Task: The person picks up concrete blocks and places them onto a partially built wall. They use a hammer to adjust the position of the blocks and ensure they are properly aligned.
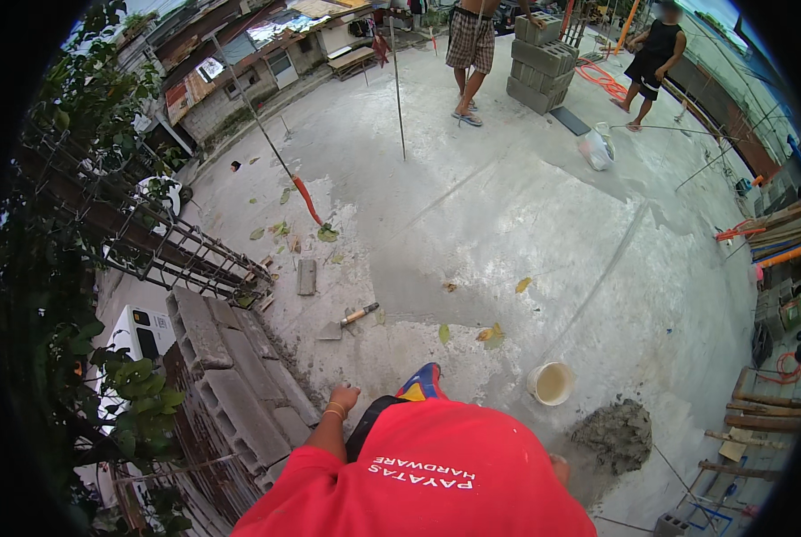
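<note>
My left hand (pixel 344 396), with a thin band at the wrist, hangs beside the concrete block wall (pixel 244 380). Its fingers look curled in, and nothing shows in them. A trowel (pixel 349 321) with a wooden handle lies on the concrete floor (pixel 508 224) ahead of that hand. Beyond the trowel is a small grey block piece (pixel 306 277). A patch of skin by the right edge of my red shirt seems to be my right hand (pixel 559 467); its fingers are hidden. Near it stand a pale bucket (pixel 552 383) with cloudy liquid and a heap of wet mortar (pixel 613 436).
Upright rebar, one with an orange sleeve (pixel 306 199), rises from the floor. Tied rebar (pixel 177 246) leans over the wall at left. Two people stand at the back near stacked hollow blocks (pixel 541 72). A white bag (pixel 596 149) lies nearby. Lumber (pixel 763 412) lines the right edge.
</note>
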A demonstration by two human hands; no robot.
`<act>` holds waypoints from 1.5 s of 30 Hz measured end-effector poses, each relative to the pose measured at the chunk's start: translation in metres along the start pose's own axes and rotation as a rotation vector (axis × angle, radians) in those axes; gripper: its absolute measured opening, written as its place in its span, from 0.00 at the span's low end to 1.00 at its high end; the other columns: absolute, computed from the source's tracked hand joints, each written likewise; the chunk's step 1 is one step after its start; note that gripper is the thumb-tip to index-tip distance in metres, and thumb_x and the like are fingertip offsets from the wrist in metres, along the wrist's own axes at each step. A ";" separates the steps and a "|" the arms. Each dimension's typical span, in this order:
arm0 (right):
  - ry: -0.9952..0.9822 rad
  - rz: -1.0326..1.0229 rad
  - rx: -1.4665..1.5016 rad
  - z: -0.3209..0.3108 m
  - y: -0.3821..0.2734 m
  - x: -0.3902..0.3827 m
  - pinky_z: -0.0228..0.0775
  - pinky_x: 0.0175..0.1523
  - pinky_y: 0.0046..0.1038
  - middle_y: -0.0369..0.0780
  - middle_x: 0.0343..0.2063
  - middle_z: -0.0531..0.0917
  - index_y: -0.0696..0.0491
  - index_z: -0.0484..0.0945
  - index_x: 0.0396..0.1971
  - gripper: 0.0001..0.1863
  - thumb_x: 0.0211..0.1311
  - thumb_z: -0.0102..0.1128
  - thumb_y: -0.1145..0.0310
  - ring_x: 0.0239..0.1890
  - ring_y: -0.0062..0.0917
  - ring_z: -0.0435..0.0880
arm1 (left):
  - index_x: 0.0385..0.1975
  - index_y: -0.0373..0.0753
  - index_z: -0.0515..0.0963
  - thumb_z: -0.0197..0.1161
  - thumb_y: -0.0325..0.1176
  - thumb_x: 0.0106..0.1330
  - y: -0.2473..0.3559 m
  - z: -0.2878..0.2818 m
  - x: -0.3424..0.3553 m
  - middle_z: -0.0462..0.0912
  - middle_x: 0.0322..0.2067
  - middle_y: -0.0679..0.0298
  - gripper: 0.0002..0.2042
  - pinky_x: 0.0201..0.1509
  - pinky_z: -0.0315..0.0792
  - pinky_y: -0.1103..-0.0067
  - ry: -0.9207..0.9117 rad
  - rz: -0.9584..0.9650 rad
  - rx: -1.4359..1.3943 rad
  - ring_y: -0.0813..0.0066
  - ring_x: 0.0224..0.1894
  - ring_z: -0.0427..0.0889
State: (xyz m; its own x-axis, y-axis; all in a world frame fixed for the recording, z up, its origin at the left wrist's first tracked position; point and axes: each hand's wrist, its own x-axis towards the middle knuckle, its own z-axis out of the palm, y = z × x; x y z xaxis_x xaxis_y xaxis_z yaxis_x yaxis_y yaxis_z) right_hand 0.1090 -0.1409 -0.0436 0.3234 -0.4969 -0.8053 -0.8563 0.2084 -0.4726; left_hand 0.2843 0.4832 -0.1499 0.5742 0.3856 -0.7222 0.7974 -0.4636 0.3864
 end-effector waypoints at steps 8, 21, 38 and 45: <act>0.165 0.224 0.104 0.055 0.030 -0.049 0.73 0.34 0.43 0.44 0.43 0.83 0.56 0.75 0.58 0.21 0.77 0.56 0.56 0.34 0.33 0.82 | 0.65 0.27 0.74 0.64 0.44 0.69 0.133 -0.049 0.091 0.78 0.61 0.37 0.31 0.67 0.72 0.66 0.071 0.291 0.129 0.43 0.64 0.78; 0.438 0.857 0.366 0.121 0.368 -0.144 0.77 0.38 0.48 0.47 0.36 0.85 0.57 0.73 0.60 0.20 0.76 0.53 0.61 0.29 0.37 0.84 | 0.65 0.36 0.75 0.59 0.41 0.74 0.270 0.072 0.060 0.81 0.59 0.49 0.24 0.41 0.81 0.69 -0.560 0.279 0.525 0.59 0.42 0.87; 0.573 0.679 0.931 0.234 0.246 -0.181 0.79 0.31 0.40 0.42 0.35 0.88 0.59 0.82 0.42 0.20 0.67 0.67 0.54 0.31 0.31 0.89 | 0.69 0.37 0.69 0.57 0.42 0.75 0.385 0.192 0.022 0.81 0.59 0.53 0.26 0.40 0.79 0.69 -0.697 0.433 0.849 0.62 0.44 0.86; 0.602 0.788 1.116 0.259 0.261 -0.204 0.79 0.31 0.37 0.41 0.35 0.88 0.56 0.83 0.47 0.20 0.70 0.65 0.54 0.31 0.30 0.88 | 0.71 0.38 0.67 0.57 0.42 0.75 0.411 0.204 0.024 0.81 0.59 0.54 0.27 0.39 0.78 0.69 -0.712 0.478 0.889 0.63 0.45 0.86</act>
State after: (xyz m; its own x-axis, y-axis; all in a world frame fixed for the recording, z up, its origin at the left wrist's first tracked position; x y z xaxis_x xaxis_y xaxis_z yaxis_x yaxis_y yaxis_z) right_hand -0.0766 0.2335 -0.0955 -0.5118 -0.1595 -0.8442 0.1034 0.9640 -0.2449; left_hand 0.5875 0.1395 -0.1252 0.3222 -0.3621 -0.8747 -0.0278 -0.9272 0.3736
